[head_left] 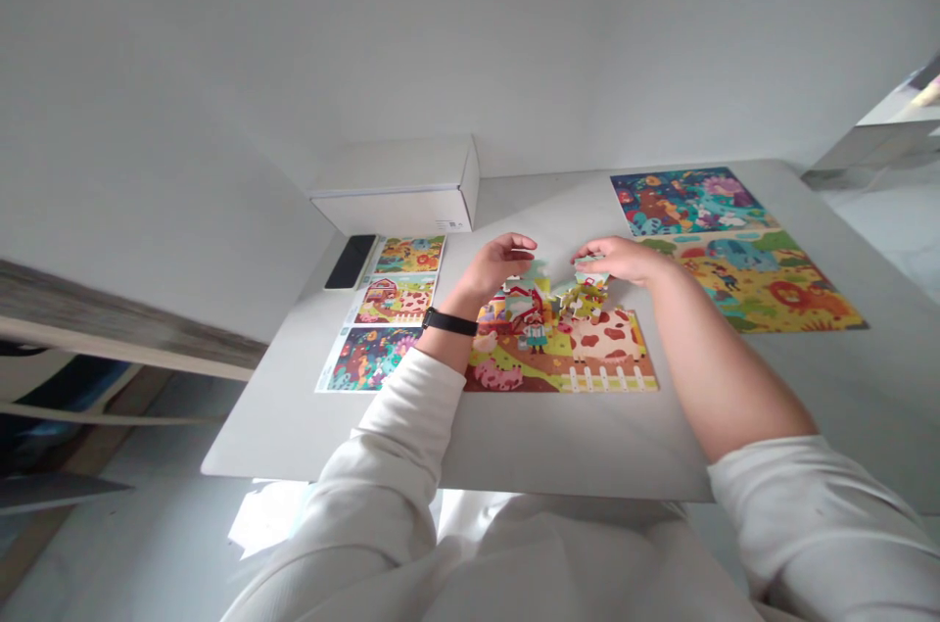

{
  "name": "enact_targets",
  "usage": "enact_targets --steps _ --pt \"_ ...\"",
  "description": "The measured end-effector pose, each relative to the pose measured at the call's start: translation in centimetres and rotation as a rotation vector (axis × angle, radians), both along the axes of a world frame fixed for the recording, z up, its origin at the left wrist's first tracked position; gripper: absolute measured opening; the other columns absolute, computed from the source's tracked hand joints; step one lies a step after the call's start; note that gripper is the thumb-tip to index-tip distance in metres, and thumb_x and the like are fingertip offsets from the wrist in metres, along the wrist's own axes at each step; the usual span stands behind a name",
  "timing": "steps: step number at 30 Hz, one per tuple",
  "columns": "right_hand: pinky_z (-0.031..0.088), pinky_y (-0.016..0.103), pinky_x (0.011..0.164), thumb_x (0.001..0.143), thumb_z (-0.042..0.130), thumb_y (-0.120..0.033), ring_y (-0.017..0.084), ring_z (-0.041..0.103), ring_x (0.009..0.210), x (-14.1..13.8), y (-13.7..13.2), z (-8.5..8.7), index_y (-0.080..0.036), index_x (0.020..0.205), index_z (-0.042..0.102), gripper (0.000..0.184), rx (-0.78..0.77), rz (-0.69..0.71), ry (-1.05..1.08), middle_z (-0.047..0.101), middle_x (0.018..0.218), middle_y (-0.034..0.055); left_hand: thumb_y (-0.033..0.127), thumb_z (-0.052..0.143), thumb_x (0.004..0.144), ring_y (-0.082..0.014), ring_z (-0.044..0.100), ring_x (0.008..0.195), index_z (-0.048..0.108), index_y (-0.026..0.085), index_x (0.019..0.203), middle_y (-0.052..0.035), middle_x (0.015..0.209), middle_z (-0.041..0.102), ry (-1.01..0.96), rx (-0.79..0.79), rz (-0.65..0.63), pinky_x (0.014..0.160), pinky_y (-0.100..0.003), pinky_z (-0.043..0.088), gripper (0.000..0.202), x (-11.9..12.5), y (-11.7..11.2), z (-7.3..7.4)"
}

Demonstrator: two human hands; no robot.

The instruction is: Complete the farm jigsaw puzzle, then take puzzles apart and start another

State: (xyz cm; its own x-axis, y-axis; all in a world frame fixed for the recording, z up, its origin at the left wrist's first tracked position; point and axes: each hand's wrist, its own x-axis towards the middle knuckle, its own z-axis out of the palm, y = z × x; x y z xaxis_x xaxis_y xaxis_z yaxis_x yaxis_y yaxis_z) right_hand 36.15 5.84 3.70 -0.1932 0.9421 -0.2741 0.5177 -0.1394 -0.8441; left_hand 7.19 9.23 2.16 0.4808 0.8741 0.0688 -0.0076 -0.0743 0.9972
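Farm puzzle (587,359), part-built, mid-table (514,446), long axis left to right. Its unfinished far edge lies under both my hands. Right hand (621,260) pinches a loose piece (591,281); left hand (499,262) curled, hold I cannot tell.

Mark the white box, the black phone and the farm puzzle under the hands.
white box (397,211): head view, on its front wall.
black phone (351,262): head view, middle of its screen.
farm puzzle (606,343): head view, on the spotted cow.
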Motion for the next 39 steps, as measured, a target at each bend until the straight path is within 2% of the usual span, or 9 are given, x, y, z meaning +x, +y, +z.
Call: enact_targets --steps 3,7,11,15,24,28,32,35,39 --pt "0.057 0.036 0.093 0.079 0.089 -0.049 0.026 0.075 0.099 -0.2 0.2 0.0 -0.02 0.107 0.081 0.041 0.076 -0.037 -0.052 0.083 0.115 0.0107 0.026 0.085 0.074 -0.0175 0.071 0.101 0.071 0.019 0.105 -0.0056 0.11 0.074 -0.044 0.016 0.009 0.084 -0.028 0.054 0.035 0.2 -0.1 0.2" --pt "0.058 0.034 0.089 0.082 0.088 -0.049 0.025 0.075 0.097 -0.3 0.1 0.0 -0.02 0.111 0.081 0.041 0.038 0.02 -0.019 0.083 0.115 0.0091 0.024 0.084 0.075 -0.0167 0.071 0.098 0.071 0.019 0.103 -0.0053 0.108 0.074 -0.078 0.018 0.02 0.086 -0.028 0.055 0.032 0.4 -0.2 0.3" --pt "0.06 0.033 0.082 0.085 0.086 -0.05 0.025 0.075 0.097 -0.2 -0.1 -0.2 -0.023 0.116 0.08 0.041 0.009 0.028 0.084 0.082 0.118 0.0094 0.02 0.08 0.076 -0.0145 0.07 0.097 0.066 0.02 0.101 -0.0035 0.107 0.073 -0.205 -0.038 0.097 0.088 -0.028 0.055 0.029 0.6 0.1 0.1" --pt "0.062 0.035 0.086 0.085 0.088 -0.048 0.026 0.075 0.099 -0.2 -0.1 -0.1 -0.022 0.117 0.08 0.041 0.041 -0.03 0.13 0.082 0.116 0.0097 0.018 0.077 0.078 -0.0157 0.07 0.099 0.064 0.02 0.102 -0.004 0.106 0.073 -0.189 -0.053 0.176 0.088 -0.028 0.056 0.028 0.8 0.1 0.4" --pt "0.06 0.036 0.083 0.087 0.083 -0.052 0.023 0.074 0.089 -0.5 -0.4 1.1 -0.022 0.118 0.081 0.043 0.12 -0.069 0.078 0.081 0.108 0.0095 0.02 0.077 0.084 -0.0158 0.07 0.1 0.065 0.022 0.105 -0.0033 0.107 0.071 -0.208 0.107 0.161 0.093 -0.031 0.057 0.024 0.4 -0.9 3.2" --pt "0.058 0.034 0.081 0.09 0.08 -0.049 0.022 0.072 0.085 -0.8 0.1 0.1 -0.022 0.117 0.08 0.038 0.158 -0.102 0.021 0.081 0.103 0.0081 0.019 0.078 0.083 -0.0164 0.071 0.098 0.066 0.02 0.102 -0.0038 0.104 0.072 -0.187 0.129 0.182 0.091 -0.031 0.057 0.023 0.3 -1.1 3.6" --pt "0.055 0.034 0.091 0.089 0.077 -0.033 0.025 0.073 0.096 -1.0 0.7 -1.4 -0.02 0.106 0.081 0.022 0.291 -0.174 -0.211 0.083 0.107 0.0088 0.017 0.078 0.08 -0.0157 0.07 0.095 0.067 0.019 0.097 -0.0034 0.1 0.073 -0.128 0.149 0.241 0.091 -0.03 0.057 0.019 0.7 -1.1 3.0" --pt "0.053 0.035 0.095 0.089 0.074 -0.031 0.026 0.074 0.102 -0.9 1.0 -2.2 -0.022 0.105 0.081 0.02 0.344 -0.189 -0.301 0.083 0.108 0.008 0.019 0.077 0.08 -0.0147 0.069 0.092 0.066 0.02 0.096 -0.0025 0.1 0.072 -0.167 0.121 0.246 0.088 -0.029 0.056 0.02 0.8 -0.9 2.8" --pt "0.054 0.036 0.096 0.088 0.075 -0.034 0.026 0.073 0.101 -1.0 1.0 -2.3 -0.02 0.105 0.08 0.022 0.377 -0.209 -0.212 0.082 0.109 0.0091 0.02 0.077 0.079 -0.0128 0.068 0.085 0.063 0.02 0.096 -0.0018 0.098 0.07 -0.219 0.063 0.221 0.078 -0.026 0.053 0.023 0.6 -0.7 2.8"
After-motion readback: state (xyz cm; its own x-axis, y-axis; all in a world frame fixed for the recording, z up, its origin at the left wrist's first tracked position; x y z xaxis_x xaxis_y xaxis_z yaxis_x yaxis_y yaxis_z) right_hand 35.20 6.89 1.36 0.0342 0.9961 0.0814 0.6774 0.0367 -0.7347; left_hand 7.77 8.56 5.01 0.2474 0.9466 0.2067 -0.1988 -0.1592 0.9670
